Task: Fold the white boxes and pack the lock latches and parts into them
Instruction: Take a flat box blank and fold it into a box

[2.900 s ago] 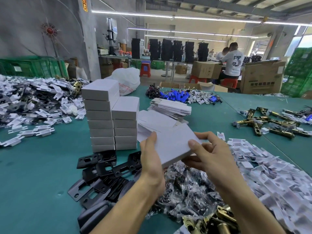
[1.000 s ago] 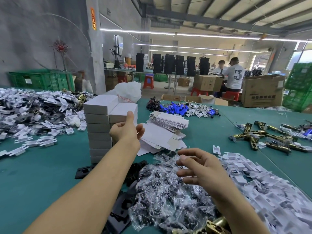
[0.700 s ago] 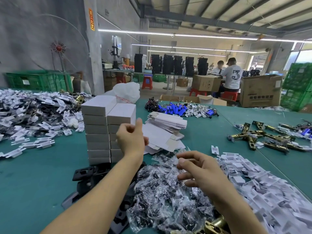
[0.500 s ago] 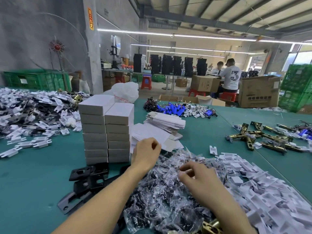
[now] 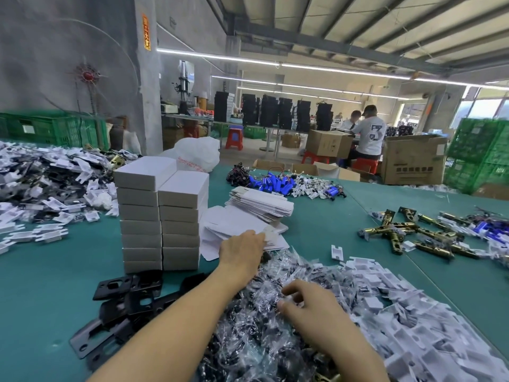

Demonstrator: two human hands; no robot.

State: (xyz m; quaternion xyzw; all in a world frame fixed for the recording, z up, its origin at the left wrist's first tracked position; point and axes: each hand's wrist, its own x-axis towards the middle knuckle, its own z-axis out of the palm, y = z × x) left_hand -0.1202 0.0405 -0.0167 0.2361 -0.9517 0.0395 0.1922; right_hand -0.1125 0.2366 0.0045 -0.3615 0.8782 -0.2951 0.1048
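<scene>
On worktop (image 5: 49, 285) centre, left grip (image 5: 242, 252) on flat box blanks (image 5: 228, 224), right grip (image 5: 311, 312) curled in bagged parts (image 5: 256, 334); can't tell if either holds. Step prob.: fetch blank + parts. Next: lift one blank only.

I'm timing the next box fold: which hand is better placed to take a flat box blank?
Left. The left hand is at the loose flat box blanks; the right hand sits nearer the body, in the bagged parts.
</scene>
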